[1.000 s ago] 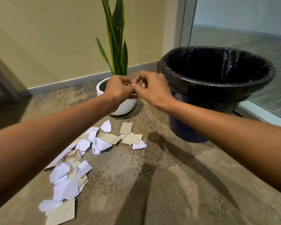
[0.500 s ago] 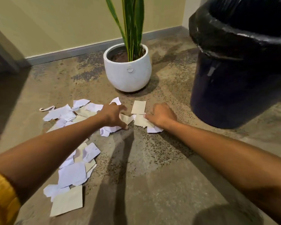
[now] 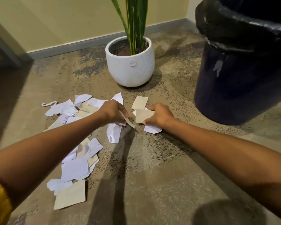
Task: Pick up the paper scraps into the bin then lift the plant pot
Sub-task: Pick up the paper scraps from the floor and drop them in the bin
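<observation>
Crouching over the floor, the person has both hands down among the paper scraps (image 3: 75, 168) in the head view, the only one. The left hand (image 3: 111, 112) pinches a thin beige strip (image 3: 127, 119) that slants down toward the right, its fingers curled round the upper end. The right hand (image 3: 159, 115) grips a beige rectangular scrap (image 3: 143, 115) by its right edge, thumb at the lower corner, with a crumpled white piece (image 3: 152, 129) under the wrist.

The black-lined bin (image 3: 240, 75) stands to the right and beyond the hands, its rim well above them, so the right hand is the nearer one; judging by this, the load must travel up and rightward over the rim.

Most scraps lie to the left: a loose trail of white and beige pieces, torn, creased and flat on the mottled floor (image 3: 152, 176), running from near the left hand back toward the person. The clearing looks barely begun. The white plant pot (image 3: 130, 65), round-bellied and holding tall green leaves, sits upright just beyond the scraps, untouched, between the two hands' line of reach.
</observation>
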{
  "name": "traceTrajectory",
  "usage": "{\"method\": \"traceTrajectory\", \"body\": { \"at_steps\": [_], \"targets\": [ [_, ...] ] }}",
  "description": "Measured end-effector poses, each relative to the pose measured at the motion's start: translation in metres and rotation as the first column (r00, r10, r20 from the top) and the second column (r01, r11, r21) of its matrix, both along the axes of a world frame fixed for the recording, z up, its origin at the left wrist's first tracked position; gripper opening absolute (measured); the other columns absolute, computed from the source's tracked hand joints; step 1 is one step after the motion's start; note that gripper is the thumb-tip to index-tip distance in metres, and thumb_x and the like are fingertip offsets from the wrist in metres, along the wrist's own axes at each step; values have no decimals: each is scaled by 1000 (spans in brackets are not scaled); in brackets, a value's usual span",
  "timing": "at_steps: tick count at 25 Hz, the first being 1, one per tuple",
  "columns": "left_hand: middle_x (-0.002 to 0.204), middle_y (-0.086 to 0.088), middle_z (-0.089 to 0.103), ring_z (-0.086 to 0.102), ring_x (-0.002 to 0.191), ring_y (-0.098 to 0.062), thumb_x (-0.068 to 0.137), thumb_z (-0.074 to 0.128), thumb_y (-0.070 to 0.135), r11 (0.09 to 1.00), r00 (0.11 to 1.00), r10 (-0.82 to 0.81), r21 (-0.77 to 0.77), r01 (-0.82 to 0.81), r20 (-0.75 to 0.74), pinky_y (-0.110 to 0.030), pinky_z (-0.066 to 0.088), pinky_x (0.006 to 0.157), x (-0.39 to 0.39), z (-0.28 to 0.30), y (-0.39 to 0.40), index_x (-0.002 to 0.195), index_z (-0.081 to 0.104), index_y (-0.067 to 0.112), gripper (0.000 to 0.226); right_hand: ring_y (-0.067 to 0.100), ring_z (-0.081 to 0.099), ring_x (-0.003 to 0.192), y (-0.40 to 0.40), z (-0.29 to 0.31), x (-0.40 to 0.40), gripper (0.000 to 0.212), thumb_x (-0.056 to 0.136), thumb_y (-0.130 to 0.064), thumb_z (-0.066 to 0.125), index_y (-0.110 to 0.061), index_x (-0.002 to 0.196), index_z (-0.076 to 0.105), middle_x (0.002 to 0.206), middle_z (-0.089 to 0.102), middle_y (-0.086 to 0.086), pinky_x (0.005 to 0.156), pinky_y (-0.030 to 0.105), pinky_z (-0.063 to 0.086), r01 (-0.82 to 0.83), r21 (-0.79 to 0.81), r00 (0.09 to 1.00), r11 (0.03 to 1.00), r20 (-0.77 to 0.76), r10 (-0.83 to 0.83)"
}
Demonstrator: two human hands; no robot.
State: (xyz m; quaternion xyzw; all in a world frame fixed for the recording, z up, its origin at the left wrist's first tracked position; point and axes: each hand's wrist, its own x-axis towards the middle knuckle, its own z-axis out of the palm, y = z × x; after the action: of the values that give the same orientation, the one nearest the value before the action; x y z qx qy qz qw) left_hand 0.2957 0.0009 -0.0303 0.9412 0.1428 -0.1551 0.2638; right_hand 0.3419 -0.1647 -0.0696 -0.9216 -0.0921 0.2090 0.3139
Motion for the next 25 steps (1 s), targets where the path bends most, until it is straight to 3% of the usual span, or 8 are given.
{"method": "traceTrajectory", "body": {
  "at_steps": [3, 5, 9, 12, 17, 19, 22, 25],
  "targets": [
    [51, 4, 63, 55, 39, -2, 77, 69, 0, 988, 992, 102, -121, -93, 72, -8, 38, 38, -4, 26, -4, 87, 73, 9, 14, 19, 60, 91, -12, 24, 1, 43, 71, -24, 82, -12, 110, 68, 114, 68, 7, 72, 25, 44, 2, 70, 999, 998, 39, -4],
    [62, -4, 68, 57, 38, -4, 82, 66, 1, 960, 980, 173, -238, -147, 93, -12, 47, 39, -6, 46, -10, 96, 71, 3, 16, 17, 59, 88, -23, 48, 2, 36, 73, -27, 80, -14, 104, 69, 111, 70, 6, 71, 25, 41, -27, 107, 996, 994, 90, 17],
    [98, -15, 64, 60, 65, -19, 90, 58, 13, 906, 962, 251, -376, -194, 110, -16, 54, 45, -10, 87, -26, 111, 64, 3, 23, 19, 59, 91, -39, 108, -1, 31, 78, -30, 75, -12, 103, 69, 106, 69, 7, 70, 27, 39, -50, 177, 969, 983, 245, 5],
    [102, -12, 63, 58, 70, -15, 92, 56, 13, 869, 922, 318, -458, -189, 222, -14, 53, 45, -10, 121, -45, 115, 64, 6, 25, 24, 62, 103, -50, 165, -8, 32, 81, -26, 73, -12, 108, 67, 111, 68, 9, 73, 31, 45, -36, 300, 916, 953, 392, -89],
    [88, -14, 65, 63, 67, -16, 89, 52, -5, 675, 836, 462, -729, -115, 297, -22, 57, 58, 2, 188, -94, 99, 66, -4, 18, 23, 64, 98, -82, 246, -6, 20, 80, -27, 72, -14, 95, 67, 102, 70, 7, 80, 40, 55, -1, 457, 743, 890, 596, -305],
    [88, -16, 64, 65, 59, -14, 87, 52, -5, 646, 852, 444, -758, -90, 278, -19, 53, 51, 5, 211, -120, 84, 64, 1, 13, 25, 64, 99, -104, 264, 4, 22, 80, -27, 71, -14, 97, 67, 104, 71, 7, 83, 42, 54, 79, 479, 677, 874, 618, -400],
    [85, -16, 59, 64, 74, -21, 84, 53, -12, 666, 846, 405, -746, -14, 346, -28, 57, 71, 19, 230, -156, 74, 59, 0, 17, 25, 64, 102, -141, 271, 20, 21, 80, -25, 71, -16, 100, 68, 107, 70, 7, 79, 34, 52, 236, 493, 629, 837, 579, -518],
    [99, -18, 60, 62, 83, -23, 84, 57, -9, 725, 853, 336, -688, 35, 398, -26, 53, 69, 33, 240, -187, 98, 60, 0, 17, 26, 64, 102, -168, 263, 27, 19, 81, -18, 69, -19, 100, 69, 109, 70, 7, 79, 32, 51, 322, 466, 644, 824, 530, -552]
  ]
}}
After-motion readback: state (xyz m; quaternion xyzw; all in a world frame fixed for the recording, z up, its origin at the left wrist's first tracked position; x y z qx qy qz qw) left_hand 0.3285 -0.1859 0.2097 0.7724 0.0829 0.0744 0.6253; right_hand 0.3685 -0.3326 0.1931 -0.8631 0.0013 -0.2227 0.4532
